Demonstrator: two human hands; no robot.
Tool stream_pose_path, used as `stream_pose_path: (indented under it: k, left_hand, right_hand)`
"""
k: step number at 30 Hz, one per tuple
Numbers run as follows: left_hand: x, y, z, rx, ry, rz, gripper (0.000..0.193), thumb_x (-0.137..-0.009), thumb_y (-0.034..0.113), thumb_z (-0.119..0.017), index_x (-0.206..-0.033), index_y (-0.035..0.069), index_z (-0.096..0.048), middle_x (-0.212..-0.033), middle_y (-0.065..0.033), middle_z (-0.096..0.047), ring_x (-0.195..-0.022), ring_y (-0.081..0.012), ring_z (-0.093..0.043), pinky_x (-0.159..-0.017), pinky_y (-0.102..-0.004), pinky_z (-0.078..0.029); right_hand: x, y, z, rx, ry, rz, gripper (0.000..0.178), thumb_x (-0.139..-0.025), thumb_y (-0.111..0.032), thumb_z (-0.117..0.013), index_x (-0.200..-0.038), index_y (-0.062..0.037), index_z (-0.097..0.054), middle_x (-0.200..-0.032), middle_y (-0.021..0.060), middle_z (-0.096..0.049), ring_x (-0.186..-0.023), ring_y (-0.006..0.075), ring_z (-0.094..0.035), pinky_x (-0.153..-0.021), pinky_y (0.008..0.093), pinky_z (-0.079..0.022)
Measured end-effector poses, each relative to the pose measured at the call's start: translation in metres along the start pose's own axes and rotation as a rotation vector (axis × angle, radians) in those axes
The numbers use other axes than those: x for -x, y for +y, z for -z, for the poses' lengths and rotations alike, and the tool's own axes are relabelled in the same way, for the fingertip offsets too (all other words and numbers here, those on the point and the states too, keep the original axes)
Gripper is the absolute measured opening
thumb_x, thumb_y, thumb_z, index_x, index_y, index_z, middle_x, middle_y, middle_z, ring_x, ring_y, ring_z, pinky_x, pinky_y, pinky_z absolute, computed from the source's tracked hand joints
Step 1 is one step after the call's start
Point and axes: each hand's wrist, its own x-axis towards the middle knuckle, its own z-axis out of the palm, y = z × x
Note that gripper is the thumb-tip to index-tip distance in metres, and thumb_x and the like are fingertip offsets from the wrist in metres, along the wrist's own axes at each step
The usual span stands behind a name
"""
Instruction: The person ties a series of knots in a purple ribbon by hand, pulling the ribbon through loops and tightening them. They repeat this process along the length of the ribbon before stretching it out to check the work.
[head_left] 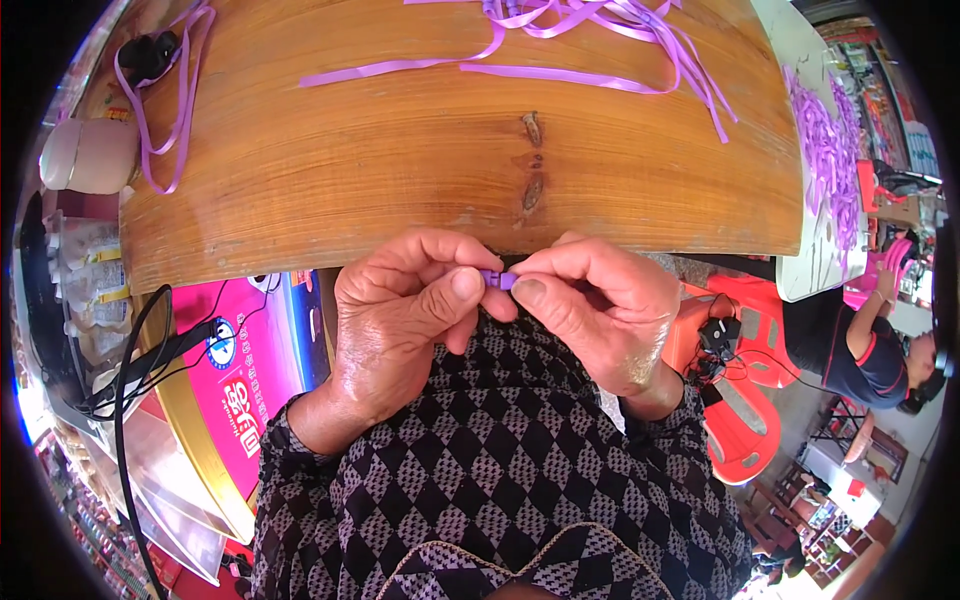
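Note:
A small purple plastic buckle (497, 280) is pinched between my two hands, just off the table's near edge. My left hand (405, 305) grips its left end with thumb and forefinger, the other fingers curled beneath. On its right end, the thumb and forefinger of my right hand (605, 305) are closed. My fingers cover most of the buckle, so whether its parts are joined cannot be seen. Purple ribbons (600, 18) with small purple fittings lie in a loose heap at the table's far side. Another purple ribbon loop (180, 120) lies at the far left.
The wooden table (400, 160) spans the area ahead. A black object (148, 58) and a pink rounded container (88, 156) stand at left. More purple ribbons (830, 150) cover a white side table. Red-orange stools (745, 425) and a person (860, 340) are at right; a black cable (120, 430) hangs left.

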Motion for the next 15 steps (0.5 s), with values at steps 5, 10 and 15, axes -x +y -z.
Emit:
stream_pose_path:
  k: [5,10,15]
  left_hand:
    - [0.0,-0.002,0.001,-0.044,0.031,-0.048,0.016,-0.084,0.01,-0.058,-0.095,-0.002,-0.057,-0.079,-0.011,-0.063,-0.064,-0.0087,-0.055,-0.049,-0.0167,-0.04]
    - [0.002,-0.005,0.001,-0.04,0.044,-0.06,0.016,-0.084,0.009,-0.058,-0.094,-0.003,-0.057,-0.079,-0.0108,-0.063,-0.065,-0.0088,-0.056,-0.049,-0.0167,-0.04]
    - [0.004,-0.006,0.003,-0.076,0.025,-0.086,0.016,-0.085,0.008,-0.056,-0.096,-0.003,-0.056,-0.079,-0.0102,-0.063,-0.064,-0.0075,-0.055,-0.049,-0.0163,-0.04]
  right_hand:
    - [-0.002,-0.001,0.0,0.097,-0.014,-0.021,0.009,-0.085,-0.008,-0.057,-0.087,0.0008,-0.06,-0.073,0.0021,-0.056,-0.063,0.0053,-0.048,-0.055,0.0191,-0.037]
    - [0.001,0.007,-0.004,-0.018,0.028,0.005,0.009,-0.085,-0.007,-0.057,-0.09,0.0005,-0.059,-0.073,0.0021,-0.056,-0.063,0.0047,-0.047,-0.054,0.019,-0.036]
    - [0.002,0.013,-0.008,-0.011,0.024,0.045,0.01,-0.085,-0.005,-0.056,-0.092,0.0016,-0.058,-0.076,0.0037,-0.058,-0.064,0.0053,-0.048,-0.055,0.0185,-0.037]
